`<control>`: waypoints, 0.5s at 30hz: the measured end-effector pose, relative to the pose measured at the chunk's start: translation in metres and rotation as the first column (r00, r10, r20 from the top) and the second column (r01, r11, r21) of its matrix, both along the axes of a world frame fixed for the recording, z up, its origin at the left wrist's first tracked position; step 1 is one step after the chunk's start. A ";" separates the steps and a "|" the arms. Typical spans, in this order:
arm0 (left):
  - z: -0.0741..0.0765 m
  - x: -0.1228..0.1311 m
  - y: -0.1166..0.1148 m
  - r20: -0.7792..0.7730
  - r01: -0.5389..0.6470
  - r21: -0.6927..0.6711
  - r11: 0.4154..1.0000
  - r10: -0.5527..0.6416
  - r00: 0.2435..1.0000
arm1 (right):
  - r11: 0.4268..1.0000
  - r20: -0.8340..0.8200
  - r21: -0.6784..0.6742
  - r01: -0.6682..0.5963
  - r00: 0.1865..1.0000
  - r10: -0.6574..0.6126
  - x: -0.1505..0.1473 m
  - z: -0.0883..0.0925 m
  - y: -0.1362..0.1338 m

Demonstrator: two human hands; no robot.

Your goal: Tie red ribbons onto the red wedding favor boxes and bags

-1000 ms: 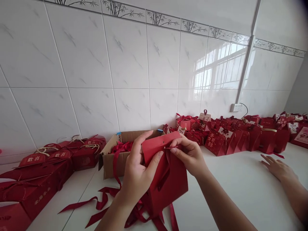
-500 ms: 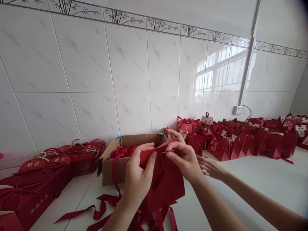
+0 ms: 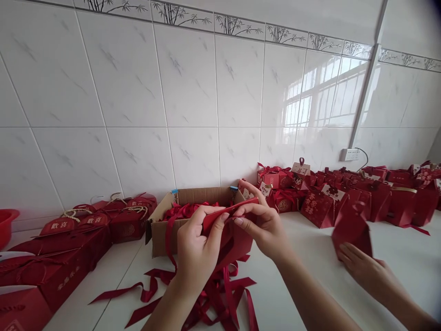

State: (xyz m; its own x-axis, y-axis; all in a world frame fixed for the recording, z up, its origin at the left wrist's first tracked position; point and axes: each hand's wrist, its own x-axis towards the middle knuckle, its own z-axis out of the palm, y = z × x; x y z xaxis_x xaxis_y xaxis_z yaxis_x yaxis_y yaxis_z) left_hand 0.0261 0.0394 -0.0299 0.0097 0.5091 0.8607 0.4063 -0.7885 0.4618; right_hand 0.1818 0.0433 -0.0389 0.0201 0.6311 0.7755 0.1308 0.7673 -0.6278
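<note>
Over the white table, both my hands hold a red folded paper gift box (image 3: 237, 246), tilted, with its top edge toward me. My left hand (image 3: 198, 241) grips its left side, thumb in front and fingers behind. At the top edge the thumb and fingers of my right hand (image 3: 262, 225) are pinched together; a small dark strip shows there, too little to tell what it is. Below my hands lies a loose heap of dark red ribbons (image 3: 220, 299). A cardboard box (image 3: 161, 241) with more red ribbon stands behind my left hand.
On the right, another person's hand (image 3: 365, 269) touches a red gift box (image 3: 353, 232). Rows of red boxes (image 3: 317, 209) line the wall there. Larger red boxes (image 3: 69, 257) with rope handles stand left, near a red basin (image 3: 7, 225). A socket (image 3: 349, 155) is on the tiled wall.
The gift box in my hands has tipped, so its front panel shows less. The other person's hand has moved away to the right, and a red box now stands at it.
</note>
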 end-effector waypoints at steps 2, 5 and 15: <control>0.000 0.001 0.000 0.005 0.007 0.005 1.000 -0.007 1.000 | 0.999 -0.016 0.035 0.033 0.999 -0.032 0.000 0.001 -0.002; 0.000 0.002 0.000 0.021 0.018 0.004 1.000 -0.018 1.000 | 0.996 -0.044 0.070 0.061 0.997 -0.058 0.001 0.003 -0.005; -0.002 0.004 -0.001 -0.010 0.067 0.096 0.993 -0.066 0.998 | 0.980 -0.026 0.155 0.124 0.992 -0.122 0.001 0.005 -0.009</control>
